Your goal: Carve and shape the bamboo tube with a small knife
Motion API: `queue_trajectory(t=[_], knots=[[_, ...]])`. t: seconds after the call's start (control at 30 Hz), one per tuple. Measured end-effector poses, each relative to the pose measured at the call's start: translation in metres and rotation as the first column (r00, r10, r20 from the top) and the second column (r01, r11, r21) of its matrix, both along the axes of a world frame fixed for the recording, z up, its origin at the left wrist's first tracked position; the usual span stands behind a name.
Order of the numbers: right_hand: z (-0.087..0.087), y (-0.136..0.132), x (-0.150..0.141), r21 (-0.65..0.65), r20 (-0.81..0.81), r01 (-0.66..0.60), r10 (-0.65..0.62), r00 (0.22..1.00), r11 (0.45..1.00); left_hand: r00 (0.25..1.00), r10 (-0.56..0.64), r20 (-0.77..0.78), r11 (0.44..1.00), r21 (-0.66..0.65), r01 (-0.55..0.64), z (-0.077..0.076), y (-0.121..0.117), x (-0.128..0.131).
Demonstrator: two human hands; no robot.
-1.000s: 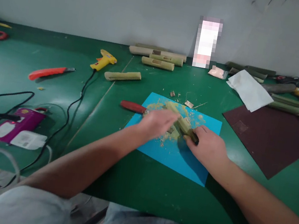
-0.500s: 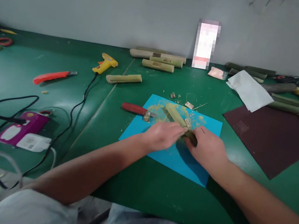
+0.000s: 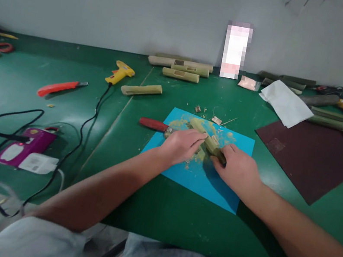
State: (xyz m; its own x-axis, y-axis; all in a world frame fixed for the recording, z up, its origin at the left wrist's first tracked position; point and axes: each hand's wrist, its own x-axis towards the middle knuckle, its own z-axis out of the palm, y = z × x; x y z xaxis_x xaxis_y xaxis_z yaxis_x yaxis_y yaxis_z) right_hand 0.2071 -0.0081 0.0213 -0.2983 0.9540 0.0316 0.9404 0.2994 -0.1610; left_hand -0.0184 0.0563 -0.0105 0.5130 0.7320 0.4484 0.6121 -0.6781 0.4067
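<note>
A pale green bamboo piece (image 3: pixel 212 146) lies slantwise over a blue sheet (image 3: pixel 194 187) strewn with yellowish dust and shavings. My right hand (image 3: pixel 238 164) grips its near end, where a dark hollow opening shows. Against the bamboo's middle rests my left hand (image 3: pixel 183 146), its fingers pressed together; whatever they pinch is hidden. A red-handled knife (image 3: pixel 154 124) lies just left of that hand, its blade end partly covered by the hand. Small chips (image 3: pixel 216 120) are scattered beyond the sheet's far edge.
Cut bamboo pieces (image 3: pixel 180 75) lie along the wall, another (image 3: pixel 141 90) nearer. To the left are a yellow glue gun (image 3: pixel 120 73), an orange utility knife (image 3: pixel 61 87) and a purple power strip (image 3: pixel 27 146) with cables. A dark brown sheet (image 3: pixel 313 163) and white paper (image 3: pixel 285 104) lie right.
My left hand has slid away from the bamboo's near end, left and up along its length, uncovering more of its middle. My right hand keeps its hold in nearly the same place.
</note>
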Motion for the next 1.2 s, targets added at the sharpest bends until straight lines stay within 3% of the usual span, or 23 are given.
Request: queue_trajectory(t=[0.3, 0.53, 0.73, 0.9, 1.0, 1.2], knots=[[0.0, 0.001, -0.001, -0.011, 0.002, 0.005, -0.005, 1.0, 1.0, 0.999, 0.032, -0.043, 0.998, 0.055, -0.03, 0.011, 0.002, -0.002], [0.0, 0.001, -0.001, -0.008, -0.015, 0.003, -0.003, 1.0, 1.0, 0.999, -0.009, 0.035, 0.999, 0.035, 0.008, 0.01, 0.006, -0.002], [-0.001, 0.001, -0.001, -0.009, -0.015, 0.007, -0.007, 1.0, 1.0, 0.95, 0.181, 0.255, 0.983, -0.036, -0.178, 0.014, 0.007, 0.0], [-0.001, 0.001, 0.0, 0.002, -0.014, -0.006, 0.006, 1.0, 1.0, 0.918, 0.28, 0.28, 0.958, -0.145, -0.248, 0.014, 0.009, 0.001], [-0.002, 0.0, 0.0, 0.016, -0.01, -0.01, 0.01, 1.0, 1.0, 0.941, 0.229, 0.25, 0.973, -0.07, -0.218, 0.013, 0.011, -0.002], [-0.004, 0.001, 0.0, 0.031, -0.001, -0.015, 0.015, 1.0, 0.999, 0.995, 0.043, 0.087, 0.997, 0.067, -0.049, 0.011, 0.013, -0.007]])
